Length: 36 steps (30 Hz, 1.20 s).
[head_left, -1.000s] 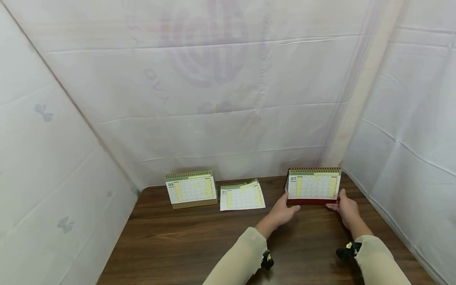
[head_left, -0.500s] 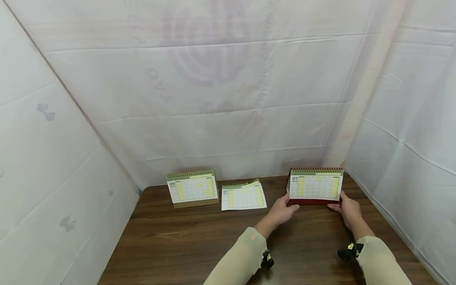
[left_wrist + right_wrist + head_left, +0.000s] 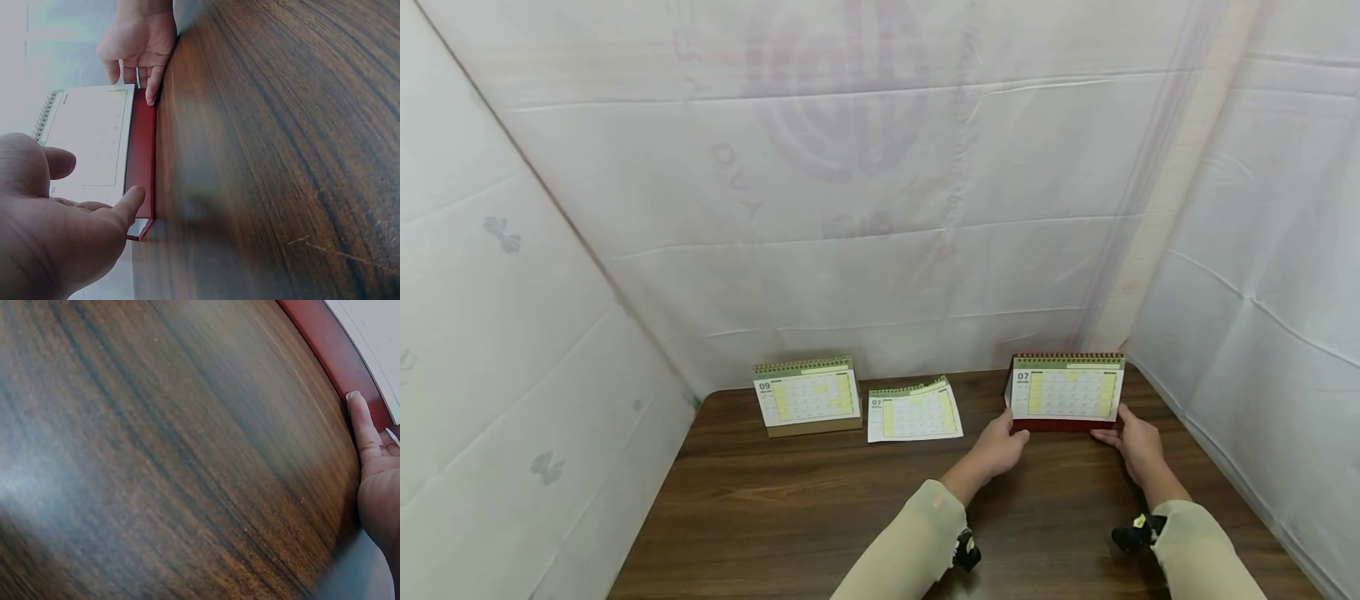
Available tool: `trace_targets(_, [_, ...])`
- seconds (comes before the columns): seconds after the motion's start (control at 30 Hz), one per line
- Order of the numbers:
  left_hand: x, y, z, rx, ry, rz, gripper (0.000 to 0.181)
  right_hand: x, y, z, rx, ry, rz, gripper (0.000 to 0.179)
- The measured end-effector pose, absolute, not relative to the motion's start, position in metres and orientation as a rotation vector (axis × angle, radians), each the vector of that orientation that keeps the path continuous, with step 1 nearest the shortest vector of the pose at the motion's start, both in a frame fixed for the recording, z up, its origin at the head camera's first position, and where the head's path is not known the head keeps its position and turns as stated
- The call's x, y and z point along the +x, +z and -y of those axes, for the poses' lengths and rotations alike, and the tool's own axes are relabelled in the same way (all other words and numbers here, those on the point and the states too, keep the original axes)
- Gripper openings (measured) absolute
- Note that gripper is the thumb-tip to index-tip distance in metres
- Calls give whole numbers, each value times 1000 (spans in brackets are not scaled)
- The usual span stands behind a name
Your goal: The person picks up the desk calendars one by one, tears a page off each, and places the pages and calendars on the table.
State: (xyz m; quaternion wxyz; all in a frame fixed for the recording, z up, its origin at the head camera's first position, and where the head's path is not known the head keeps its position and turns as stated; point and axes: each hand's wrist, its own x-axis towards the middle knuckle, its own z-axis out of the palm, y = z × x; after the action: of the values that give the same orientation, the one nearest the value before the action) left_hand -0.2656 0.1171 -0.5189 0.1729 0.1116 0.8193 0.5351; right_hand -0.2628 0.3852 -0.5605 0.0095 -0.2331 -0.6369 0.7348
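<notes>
A desk calendar (image 3: pixel 1067 392) marked 07, with a spiral top and red base (image 3: pixel 142 159), stands upright at the back right of the table. My left hand (image 3: pixel 996 447) is at its lower left corner. One of its fingers touches the front of the base in the left wrist view; others reach past the edge. On the opposite side, my right hand (image 3: pixel 1140 450) has a straight finger (image 3: pixel 362 422) against the base's front, while its remaining fingers extend along the side edge. The calendar partly hides the fingertips of both hands.
A second desk calendar (image 3: pixel 808 396) marked 09, on a tan base, stands at the back left. Between the two lies a loose 07 calendar sheet (image 3: pixel 916 415) with a torn top edge. White cloth walls (image 3: pixel 820 283) enclose the dark wooden table (image 3: pixel 760 500).
The view shifts slightly, moving everything a little to the right in the picture. Both hands stay at the sides of the red-based desk calendar, which keeps its place on the table.
</notes>
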Motion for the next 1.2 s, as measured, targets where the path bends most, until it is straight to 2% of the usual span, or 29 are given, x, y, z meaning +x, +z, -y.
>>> trace_targets(0.27, [-260, -518, -121, 281, 1440, -2375, 59, -264, -563, -385, -764, 2237, 1993, 51])
trace_targets(0.47, [-257, -518, -123, 284, 1409, -2385, 59, -265, -564, -384, -801, 2143, 2068, 70])
trace_targets(0.6, [-257, -518, -124, 232, 1443, -2367, 62, -266, -567, -383, -840, 2076, 2126, 76])
trace_targets(0.87, [-257, -517, -125, 227, 1441, -2358, 65, -268, -569, -384, -880, 2061, 2097, 77])
trace_targets(1.2, [-253, -515, -123, 181, 1374, -2387, 79, -267, -564, -381, -836, 2119, 2040, 72])
